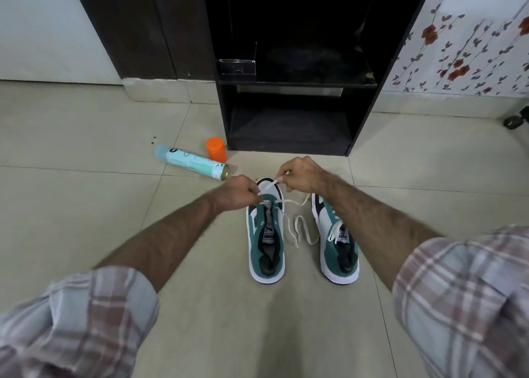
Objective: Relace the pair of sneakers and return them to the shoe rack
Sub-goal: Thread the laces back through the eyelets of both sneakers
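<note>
Nearest to me are my two plaid sleeves (pixel 74 317), forearms reaching out over the tiled floor (pixel 86 206). Ahead stand the two green-and-white sneakers side by side, toes pointing away: the left sneaker (pixel 265 234) and the right sneaker (pixel 339 243), apart, with a loose white lace (pixel 299 229) trailing on the floor between them. Over the left sneaker's toe end, my left hand (pixel 236 193) pinches the lace near the lower eyelets — my right hand (pixel 300 176) pinches another stretch of it, held taut. Beyond, a spray can (pixel 191 163) lies on its side beside an orange cap (pixel 216 149). Farthest stands the dark shoe rack (pixel 292 91), shelves open towards me.
</note>
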